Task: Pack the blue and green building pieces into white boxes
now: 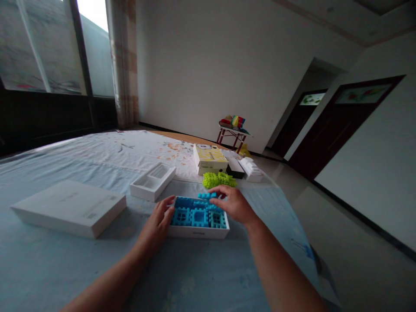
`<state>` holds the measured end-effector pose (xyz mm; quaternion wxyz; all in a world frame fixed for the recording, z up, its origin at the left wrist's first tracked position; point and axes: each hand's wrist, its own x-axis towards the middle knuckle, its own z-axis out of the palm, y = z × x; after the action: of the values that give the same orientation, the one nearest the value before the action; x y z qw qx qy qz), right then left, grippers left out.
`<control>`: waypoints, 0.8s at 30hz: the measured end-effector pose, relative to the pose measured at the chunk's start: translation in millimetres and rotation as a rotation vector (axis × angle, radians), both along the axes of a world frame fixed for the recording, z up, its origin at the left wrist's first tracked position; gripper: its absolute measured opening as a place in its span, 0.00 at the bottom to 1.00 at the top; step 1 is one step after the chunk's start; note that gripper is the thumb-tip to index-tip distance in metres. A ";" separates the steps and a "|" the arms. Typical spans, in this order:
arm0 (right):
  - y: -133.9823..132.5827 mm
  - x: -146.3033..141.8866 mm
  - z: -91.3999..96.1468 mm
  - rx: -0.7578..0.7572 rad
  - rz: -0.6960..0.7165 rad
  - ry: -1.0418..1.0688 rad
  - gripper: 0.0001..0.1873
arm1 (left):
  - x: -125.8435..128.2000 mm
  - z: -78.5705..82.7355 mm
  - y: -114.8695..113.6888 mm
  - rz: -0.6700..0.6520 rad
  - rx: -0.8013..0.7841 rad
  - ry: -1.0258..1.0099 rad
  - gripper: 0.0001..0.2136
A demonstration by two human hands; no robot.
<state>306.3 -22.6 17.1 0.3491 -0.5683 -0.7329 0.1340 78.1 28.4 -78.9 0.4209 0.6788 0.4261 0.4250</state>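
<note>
head view, lower centre of the frame: our left hand [158, 222] lies open, fingers flat against the left edge of the white tray [195, 234] of blue blocks [198, 216]. our right hand [233, 204] pinches a blue piece [208, 196] at the tray's far edge. lime-green blocks [218, 179] sit just behind it, and a flat white box [69, 209] lies at left.

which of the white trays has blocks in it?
The nearest tray, between left hand and right hand: full of blue blocks. The tray behind it is empty.
</note>
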 end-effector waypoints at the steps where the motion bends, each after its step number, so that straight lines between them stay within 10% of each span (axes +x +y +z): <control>1: 7.0 -11.2 1.3 -0.011 0.039 -0.018 0.12 | 0.2 0.0 -0.2 0.002 -0.014 -0.016 0.23; 11: 37.5 -44.1 -15.7 -0.100 0.107 -0.086 0.15 | 1.0 3.0 -4.4 0.002 -0.002 -0.010 0.22; 24: 9.7 19.1 -36.0 0.052 -0.185 0.081 0.11 | 1.3 3.8 -3.9 0.000 0.026 0.011 0.22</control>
<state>325.4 -12.9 -18.9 0.4040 -0.6184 -0.6658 0.1054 79.5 24.5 -75.2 0.4098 0.6864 0.4228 0.4268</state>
